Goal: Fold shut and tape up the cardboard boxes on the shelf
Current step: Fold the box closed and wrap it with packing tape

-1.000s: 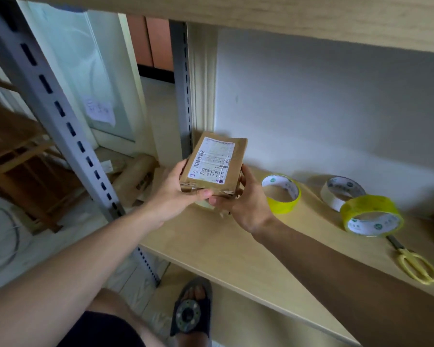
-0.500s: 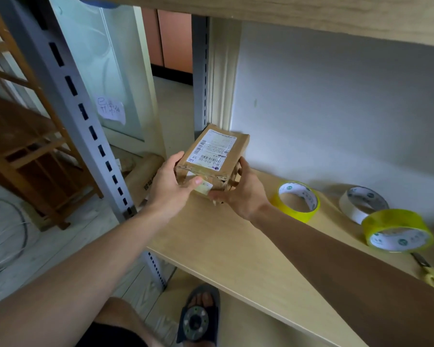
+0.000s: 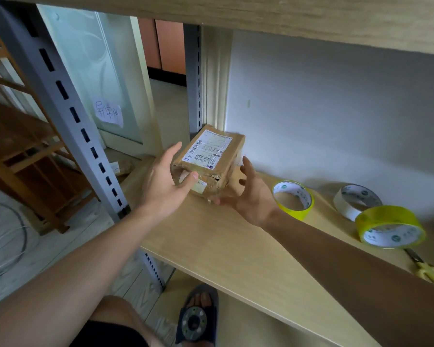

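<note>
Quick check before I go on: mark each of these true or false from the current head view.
1. The cardboard box sits on the shelf board: true.
2. The right hand holds a tape roll: false; its fingers are spread beside the box, holding nothing.
3. Three tape rolls lie on the shelf: true.
4. The yellow scissors lie left of the box: false; they are at the far right edge.
5. The left hand has its thumb against the box's near end: true.
</note>
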A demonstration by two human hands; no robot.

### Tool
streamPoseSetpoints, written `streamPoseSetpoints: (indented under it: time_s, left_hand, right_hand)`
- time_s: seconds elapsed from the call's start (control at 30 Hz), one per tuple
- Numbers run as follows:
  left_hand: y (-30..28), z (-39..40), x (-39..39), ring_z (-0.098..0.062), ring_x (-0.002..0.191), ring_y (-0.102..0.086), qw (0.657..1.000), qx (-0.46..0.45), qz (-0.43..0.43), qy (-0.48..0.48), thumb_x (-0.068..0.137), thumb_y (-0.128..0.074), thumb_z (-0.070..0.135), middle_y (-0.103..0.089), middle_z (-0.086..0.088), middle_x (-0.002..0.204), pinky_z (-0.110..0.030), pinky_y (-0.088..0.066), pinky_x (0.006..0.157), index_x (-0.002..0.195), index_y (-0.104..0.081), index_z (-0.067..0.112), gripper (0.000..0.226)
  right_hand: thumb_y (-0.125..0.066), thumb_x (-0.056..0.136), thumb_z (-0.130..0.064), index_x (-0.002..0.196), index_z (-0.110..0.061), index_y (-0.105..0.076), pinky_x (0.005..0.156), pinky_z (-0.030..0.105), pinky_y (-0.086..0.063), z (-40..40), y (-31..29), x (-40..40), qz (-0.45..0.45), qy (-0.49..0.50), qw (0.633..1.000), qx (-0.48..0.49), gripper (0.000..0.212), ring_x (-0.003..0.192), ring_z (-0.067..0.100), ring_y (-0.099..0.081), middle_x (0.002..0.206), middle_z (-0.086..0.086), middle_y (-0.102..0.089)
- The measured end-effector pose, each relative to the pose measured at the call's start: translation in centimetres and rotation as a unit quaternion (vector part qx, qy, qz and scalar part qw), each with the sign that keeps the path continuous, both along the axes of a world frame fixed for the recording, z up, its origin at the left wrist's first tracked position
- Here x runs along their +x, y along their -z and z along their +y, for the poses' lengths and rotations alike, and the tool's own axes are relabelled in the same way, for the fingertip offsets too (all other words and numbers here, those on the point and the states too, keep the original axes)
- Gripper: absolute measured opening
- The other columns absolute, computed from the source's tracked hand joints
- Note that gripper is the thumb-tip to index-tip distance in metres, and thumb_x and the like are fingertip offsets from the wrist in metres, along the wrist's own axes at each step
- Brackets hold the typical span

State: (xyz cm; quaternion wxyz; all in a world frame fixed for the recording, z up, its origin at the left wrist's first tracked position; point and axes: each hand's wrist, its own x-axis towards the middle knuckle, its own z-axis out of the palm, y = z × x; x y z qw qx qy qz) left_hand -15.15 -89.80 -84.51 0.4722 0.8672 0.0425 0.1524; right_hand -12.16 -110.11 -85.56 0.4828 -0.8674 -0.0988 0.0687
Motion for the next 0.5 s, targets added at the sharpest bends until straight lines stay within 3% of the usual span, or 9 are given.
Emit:
streamPoseSetpoints:
  time_s: [0.1, 0.2, 0.33, 0.5]
  left_hand:
    - [-1.4, -1.0, -1.1, 0.004, 0.135, -0.047, 0.994, 0.044, -0.070, 0.073, 0.097, -0.067, 0.016, -0.054, 0.015, 0.147, -0.013, -0.035, 0.111, 0.149, -0.050, 0.023, 0.055]
    - [-1.9, -2.7, -1.3, 0.008, 0.140, -0.042, 0.981, 0.100, -0.080, 0.144, 0.097, -0.066, 0.021, -0.052, 0.018, 0.149, -0.009, -0.029, 0.112, 0.147, -0.053, 0.026, 0.051]
    - [-2.8, -6.0, -1.3, 0.008, 0.139, -0.042, 0.968, 0.116, -0.083, 0.207, 0.097, -0.065, 0.028, -0.052, 0.019, 0.149, -0.009, -0.029, 0.113, 0.148, -0.052, 0.027, 0.053]
    - [-4.1, -10.8, -1.3, 0.006, 0.139, -0.044, 0.956, 0.103, -0.113, 0.250, 0.097, -0.065, 0.024, -0.053, 0.018, 0.149, -0.009, -0.029, 0.113, 0.147, -0.053, 0.024, 0.051]
  right_hand:
    - [-0.094, 0.072, -0.025, 0.163, -0.026, -0.012, 0.110, 0.040, -0.046, -2.7, -0.8, -1.6, -0.034, -0.027, 0.999, -0.002, 0.123, 0.138, 0.012, -0.044, 0.137, -0.029, -0.040]
    - [-0.094, 0.073, -0.028, 0.163, -0.031, -0.020, 0.111, 0.042, -0.047, -5.8, -1.7, -3.4, -0.071, -0.030, 0.997, -0.024, 0.116, 0.142, 0.008, -0.042, 0.159, -0.018, -0.037]
    - [-0.092, 0.075, -0.029, 0.159, -0.038, -0.030, 0.110, 0.030, -0.047, -10.1, -3.2, -5.5, -0.092, -0.017, 0.995, -0.024, 0.104, 0.133, 0.007, -0.053, 0.155, -0.017, -0.044]
    - [-0.090, 0.078, -0.028, 0.155, -0.040, -0.036, 0.109, 0.036, -0.049, -15.2, -4.2, -7.8, -0.114, 0.004, 0.993, -0.021, 0.095, 0.140, -0.001, -0.043, 0.154, -0.019, -0.046]
